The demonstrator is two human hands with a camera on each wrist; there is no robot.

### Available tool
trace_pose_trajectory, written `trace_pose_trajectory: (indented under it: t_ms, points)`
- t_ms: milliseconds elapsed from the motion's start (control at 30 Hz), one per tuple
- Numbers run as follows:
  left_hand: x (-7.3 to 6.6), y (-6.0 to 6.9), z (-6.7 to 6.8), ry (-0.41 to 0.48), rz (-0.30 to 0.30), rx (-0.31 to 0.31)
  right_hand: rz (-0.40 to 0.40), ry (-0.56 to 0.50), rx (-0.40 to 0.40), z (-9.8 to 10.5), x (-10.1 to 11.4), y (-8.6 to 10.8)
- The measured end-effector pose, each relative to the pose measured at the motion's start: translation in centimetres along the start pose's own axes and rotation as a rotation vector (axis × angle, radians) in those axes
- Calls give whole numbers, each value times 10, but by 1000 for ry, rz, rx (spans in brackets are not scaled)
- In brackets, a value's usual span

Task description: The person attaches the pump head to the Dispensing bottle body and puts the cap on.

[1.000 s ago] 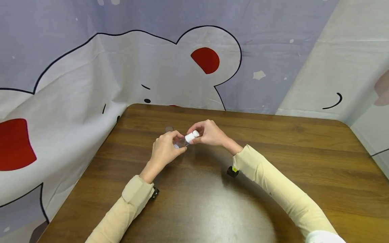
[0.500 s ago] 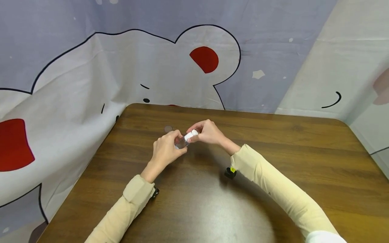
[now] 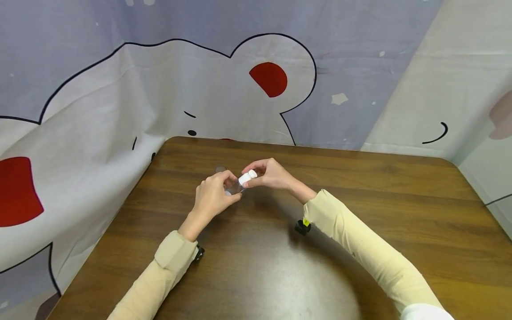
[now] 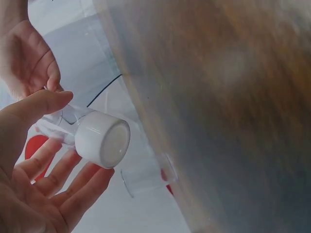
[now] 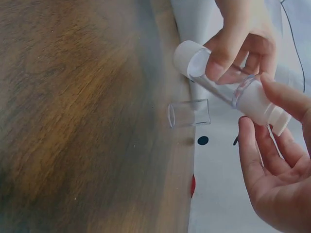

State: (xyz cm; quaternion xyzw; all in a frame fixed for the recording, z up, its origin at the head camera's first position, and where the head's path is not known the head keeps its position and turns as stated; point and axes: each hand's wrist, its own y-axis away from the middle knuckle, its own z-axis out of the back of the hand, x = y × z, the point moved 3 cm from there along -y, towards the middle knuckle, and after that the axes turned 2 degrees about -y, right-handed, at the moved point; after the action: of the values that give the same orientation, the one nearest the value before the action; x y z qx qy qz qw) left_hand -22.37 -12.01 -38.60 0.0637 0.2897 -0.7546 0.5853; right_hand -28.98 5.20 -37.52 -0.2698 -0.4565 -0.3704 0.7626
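A small clear bottle (image 3: 245,178) with a white base (image 4: 103,139) and a white pump top (image 5: 260,104) is held tilted above the table between both hands. My left hand (image 3: 212,194) grips its clear body, thumb on one side and fingers on the other. At the pump end, my right hand (image 3: 275,174) pinches the white collar between thumb and fingertips. The bottle's body looks transparent, with no contents that I can make out. Behind my left hand stands a clear cylindrical cap (image 5: 189,114) on the table, partly hidden in the head view.
The brown wooden table (image 3: 360,213) stretches beneath both arms. A curtain (image 3: 224,89) printed with cartoon bears hangs along its far and left edges. Black wrist cameras sit under both sleeves, the right one (image 3: 302,227) with a yellow mark.
Both hands and the bottle have shifted slightly left in the head view. Each hand keeps its hold on the bottle, and the cap stays on the table.
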Motion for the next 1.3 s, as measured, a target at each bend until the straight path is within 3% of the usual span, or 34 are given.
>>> trace_pose_trajectory:
  t_ms: [200, 467, 833, 1133, 1300]
  points:
    - [4, 1, 5, 31, 13, -13, 55, -99, 75, -2, -3, -4]
    - [5, 3, 8, 68, 34, -21, 83, -109, 129, -5, -12, -11]
    - [4, 3, 7, 145, 32, -80, 51, -172, 19, -6, -21, -35]
    - [5, 8, 2, 238, 20, -50, 111, -172, 40, -11, -24, -61]
    - [4, 8, -1, 239, 9, -34, 87, -204, 56, -15, -26, -72]
